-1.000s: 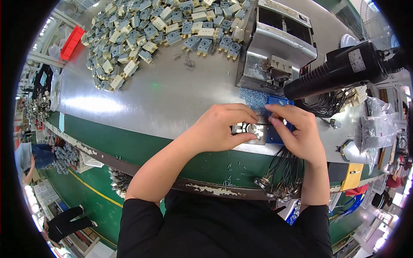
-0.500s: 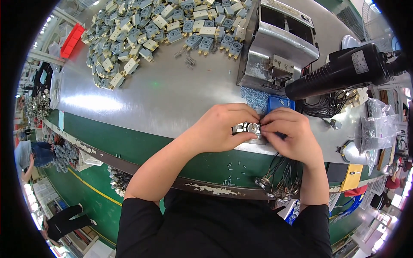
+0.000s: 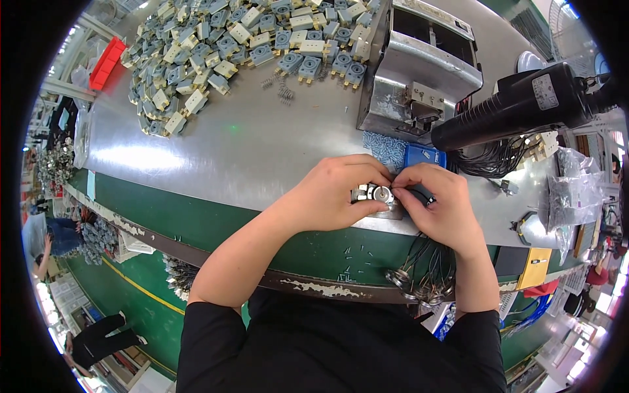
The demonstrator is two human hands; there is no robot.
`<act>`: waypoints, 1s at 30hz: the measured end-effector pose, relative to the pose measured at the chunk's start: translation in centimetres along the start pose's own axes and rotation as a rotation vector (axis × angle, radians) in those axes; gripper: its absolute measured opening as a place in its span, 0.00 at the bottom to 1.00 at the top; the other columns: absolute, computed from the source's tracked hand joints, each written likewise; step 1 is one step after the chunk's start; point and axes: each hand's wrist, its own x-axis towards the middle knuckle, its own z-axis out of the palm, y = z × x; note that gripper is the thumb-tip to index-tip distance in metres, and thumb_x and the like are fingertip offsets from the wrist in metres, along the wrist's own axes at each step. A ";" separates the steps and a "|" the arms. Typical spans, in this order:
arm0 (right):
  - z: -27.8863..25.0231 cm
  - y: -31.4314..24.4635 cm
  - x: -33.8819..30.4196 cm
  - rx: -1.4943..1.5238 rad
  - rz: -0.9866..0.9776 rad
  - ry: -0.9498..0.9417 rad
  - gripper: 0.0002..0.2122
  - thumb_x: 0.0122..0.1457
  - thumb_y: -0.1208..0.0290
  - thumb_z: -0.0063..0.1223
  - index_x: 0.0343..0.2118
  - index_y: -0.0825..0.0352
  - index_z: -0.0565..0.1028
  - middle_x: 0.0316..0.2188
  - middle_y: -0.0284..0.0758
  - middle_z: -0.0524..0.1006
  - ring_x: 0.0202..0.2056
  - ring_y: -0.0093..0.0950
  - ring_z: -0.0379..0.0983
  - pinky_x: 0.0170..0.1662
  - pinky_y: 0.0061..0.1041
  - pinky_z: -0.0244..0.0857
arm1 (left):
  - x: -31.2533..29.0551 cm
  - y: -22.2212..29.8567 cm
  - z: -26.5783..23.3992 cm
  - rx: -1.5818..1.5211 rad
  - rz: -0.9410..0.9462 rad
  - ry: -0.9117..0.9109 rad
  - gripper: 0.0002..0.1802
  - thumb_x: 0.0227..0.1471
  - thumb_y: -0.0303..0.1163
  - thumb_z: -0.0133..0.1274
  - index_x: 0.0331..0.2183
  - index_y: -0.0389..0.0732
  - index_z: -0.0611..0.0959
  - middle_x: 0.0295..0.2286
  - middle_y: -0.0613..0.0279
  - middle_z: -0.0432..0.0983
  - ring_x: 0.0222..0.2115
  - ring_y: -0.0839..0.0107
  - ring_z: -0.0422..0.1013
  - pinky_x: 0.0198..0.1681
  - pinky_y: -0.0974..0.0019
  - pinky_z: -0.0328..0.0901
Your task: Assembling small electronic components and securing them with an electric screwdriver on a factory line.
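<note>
My left hand (image 3: 341,195) is closed around a small shiny metal part with a round, cup-like end (image 3: 382,194), thumb below and fingers above. My right hand (image 3: 440,206) pinches with thumb and forefinger at the part's right edge; what lies between these fingertips is too small to make out. A short stretch of black cable (image 3: 423,194) shows inside the curl of the right hand. Just beyond the hands are a blue tray (image 3: 424,156) and a heap of small pale-blue screws (image 3: 385,149). Round metal pieces on black wires (image 3: 419,281) hang over the table's near edge, below the right wrist.
Grey and cream switch-like blocks (image 3: 229,46) are heaped at the far left, with loose springs (image 3: 285,92) beside them. A metal box-shaped machine (image 3: 422,59) and a black power screwdriver (image 3: 511,108) stand beyond my right hand. Loose screws (image 3: 347,272) lie on the green mat (image 3: 288,252).
My right thumb and forefinger have drawn closer together at the metal part's edge, and the black cable shows more. The left hand keeps its hold. The whole view has shifted slightly.
</note>
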 end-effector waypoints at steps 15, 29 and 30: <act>-3.0 1.3 -1.8 -0.050 -0.159 0.482 0.17 0.55 0.78 0.68 0.46 0.69 0.75 0.37 0.37 0.79 0.38 0.28 0.77 0.41 0.24 0.69 | 0.1 0.0 -0.3 -0.013 0.018 -0.007 0.17 0.45 0.26 0.71 0.40 0.37 0.89 0.42 0.54 0.84 0.42 0.55 0.81 0.47 0.58 0.76; -5.7 -0.5 7.9 0.779 -0.193 0.224 0.49 0.62 0.25 0.40 0.66 0.71 0.58 0.30 0.37 0.71 0.29 0.30 0.70 0.36 0.32 0.67 | 0.1 0.4 -0.3 -0.030 -0.016 -0.015 0.17 0.44 0.24 0.70 0.40 0.36 0.89 0.43 0.54 0.84 0.42 0.56 0.82 0.47 0.60 0.76; -5.6 -1.3 8.4 0.729 -0.214 0.344 0.49 0.61 0.23 0.37 0.65 0.71 0.59 0.29 0.36 0.71 0.26 0.29 0.69 0.33 0.32 0.66 | 0.1 0.5 -0.3 -0.036 -0.027 -0.014 0.17 0.44 0.24 0.70 0.41 0.37 0.89 0.43 0.54 0.84 0.42 0.56 0.82 0.47 0.60 0.76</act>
